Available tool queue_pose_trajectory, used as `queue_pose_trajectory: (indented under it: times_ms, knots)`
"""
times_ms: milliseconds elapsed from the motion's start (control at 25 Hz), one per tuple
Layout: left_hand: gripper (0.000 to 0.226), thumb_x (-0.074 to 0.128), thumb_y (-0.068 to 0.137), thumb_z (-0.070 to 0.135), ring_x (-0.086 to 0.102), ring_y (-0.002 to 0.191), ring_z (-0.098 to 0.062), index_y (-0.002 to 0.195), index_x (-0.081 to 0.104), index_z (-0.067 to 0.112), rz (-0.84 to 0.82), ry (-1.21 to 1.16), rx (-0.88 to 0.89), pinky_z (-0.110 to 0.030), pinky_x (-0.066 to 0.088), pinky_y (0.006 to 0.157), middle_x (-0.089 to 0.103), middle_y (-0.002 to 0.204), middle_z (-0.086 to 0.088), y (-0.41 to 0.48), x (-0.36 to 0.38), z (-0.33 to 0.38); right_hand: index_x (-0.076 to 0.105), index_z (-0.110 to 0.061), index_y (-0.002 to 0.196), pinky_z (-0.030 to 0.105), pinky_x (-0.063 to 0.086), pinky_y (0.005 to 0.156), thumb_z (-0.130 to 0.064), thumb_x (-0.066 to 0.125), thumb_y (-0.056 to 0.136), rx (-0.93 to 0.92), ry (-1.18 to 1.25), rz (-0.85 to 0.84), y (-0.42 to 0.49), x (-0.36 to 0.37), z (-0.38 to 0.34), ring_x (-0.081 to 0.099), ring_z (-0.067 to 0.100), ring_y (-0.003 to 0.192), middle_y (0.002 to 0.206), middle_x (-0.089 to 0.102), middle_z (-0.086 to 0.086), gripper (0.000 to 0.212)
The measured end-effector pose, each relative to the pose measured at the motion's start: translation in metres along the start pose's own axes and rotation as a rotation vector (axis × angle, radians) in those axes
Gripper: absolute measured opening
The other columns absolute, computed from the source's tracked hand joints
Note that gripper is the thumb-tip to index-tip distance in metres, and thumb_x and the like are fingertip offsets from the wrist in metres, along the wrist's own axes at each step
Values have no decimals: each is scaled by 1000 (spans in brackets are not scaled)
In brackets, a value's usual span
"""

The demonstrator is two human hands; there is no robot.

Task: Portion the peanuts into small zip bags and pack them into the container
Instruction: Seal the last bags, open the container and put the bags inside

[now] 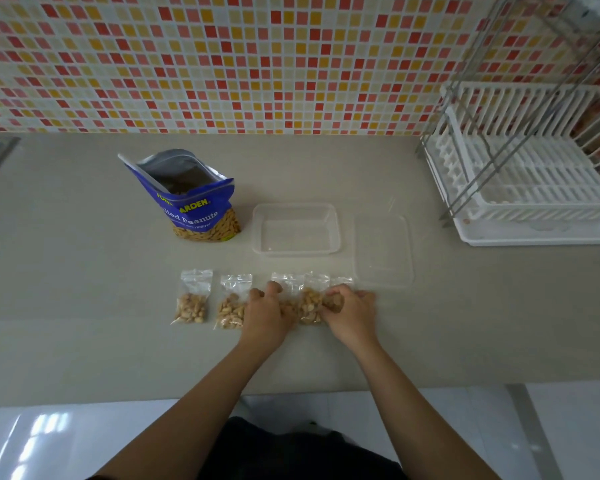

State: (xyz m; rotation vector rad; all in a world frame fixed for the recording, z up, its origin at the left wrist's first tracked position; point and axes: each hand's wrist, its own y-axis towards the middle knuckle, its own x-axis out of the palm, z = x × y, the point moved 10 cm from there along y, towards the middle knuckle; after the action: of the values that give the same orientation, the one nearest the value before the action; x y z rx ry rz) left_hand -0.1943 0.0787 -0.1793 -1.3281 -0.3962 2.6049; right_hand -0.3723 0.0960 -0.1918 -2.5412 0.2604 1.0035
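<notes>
Hands (pixel 267 315) (pixel 352 315) over half-hidden zip bags (pixel 309 306).

Zip bags with peanuts: five in row on desk (pixel 84 289) — first (pixel 192 299), second (pixel 232 303), third (pixel 286 289), fourth (pixel 311 303), fifth (pixel 340 284); last three partly hidden by hands. Hands: two — left (pixel 267 317), right (pixel 352 315). Peanut pouch (pixel 191 199): one, 11 o'clock. Container (pixel 296 228): one. Lid (pixel 383 251): one. Rack (pixel 530 168): one, 2 o'clock.

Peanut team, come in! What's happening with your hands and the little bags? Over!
Left hand and right hand gathering filled zip bags. Two more bags lie left. Container open, empty. Path clear.
</notes>
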Motion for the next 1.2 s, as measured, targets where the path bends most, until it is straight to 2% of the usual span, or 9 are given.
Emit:
queue_pose_trajectory:
  times_ms: [120, 200, 320, 400, 600, 880, 960, 1080, 1200]
  knots:
    - [61, 69, 73, 12, 58, 97, -33, 124, 37, 7, -8, -373, -239, -33, 47, 78, 59, 105, -17, 4, 2, -19, 68, -23, 91, 33, 48, 83, -21, 78, 65, 60, 119, -41, 5, 8, 1, 62, 26, 96, 92, 70, 9, 28]
    - [58, 70, 73, 11, 60, 92, -30, 124, 41, 8, 1, -521, -338, -31, 47, 74, 62, 102, -15, 1, 6, -28, 68, -23, 97, 31, 51, 82, -16, 76, 63, 81, 142, -61, 3, 10, 3, 64, 24, 94, 99, 69, 7, 35]
    - [21, 68, 78, 15, 62, 83, -27, 96, 64, 4, 39, -562, -239, -38, 51, 76, 67, 88, -10, 4, 4, -24, 63, -15, 112, 23, 42, 87, -11, 74, 67, 3, 125, -26, -1, 4, 1, 58, 23, 102, 111, 60, 8, 46]
    - [15, 67, 81, 20, 61, 77, -21, 83, 68, 6, 22, -581, -154, -39, 51, 81, 67, 80, -7, 3, 5, -14, 59, -12, 119, 22, 39, 91, -11, 73, 71, -56, 127, -17, -6, 2, -2, 55, 22, 108, 117, 56, 8, 51]
    - [11, 63, 82, 20, 57, 78, -21, 84, 62, 9, -24, -407, -77, -31, 46, 71, 63, 82, -7, 7, 15, 11, 54, -11, 124, 26, 40, 95, -10, 71, 74, -156, 118, -1, -14, 1, -4, 53, 23, 112, 122, 54, 9, 52]
    - [8, 64, 84, 14, 62, 78, -19, 89, 64, 8, -35, -666, -5, -22, 49, 67, 67, 82, -4, -13, 18, 14, 57, -19, 118, 8, 37, 86, -2, 70, 74, -250, 241, 46, -26, -9, -6, 57, 15, 106, 112, 55, -2, 49]
    - [4, 63, 85, 12, 64, 78, -16, 88, 64, 10, 6, -764, 65, -20, 53, 67, 67, 83, -1, -14, -2, 20, 55, -27, 115, 7, 40, 88, 6, 63, 76, -308, 361, 51, -27, -20, -21, 56, 12, 108, 114, 54, -4, 52]
    - [5, 61, 87, 11, 63, 76, -17, 91, 63, 10, 90, -855, 122, -34, 54, 71, 65, 85, -4, 14, -46, 36, 54, -26, 116, 11, 46, 83, 11, 56, 79, -387, 489, 93, -8, -47, -58, 56, 7, 101, 116, 51, -3, 52]
    - [5, 60, 87, 11, 58, 62, -3, 91, 62, 9, 235, -819, 104, -24, 49, 60, 60, 75, -1, 52, -89, 49, 53, -12, 124, 7, 40, 90, 8, 54, 81, -368, 350, 159, 34, -66, -94, 53, 11, 101, 121, 49, 6, 48]
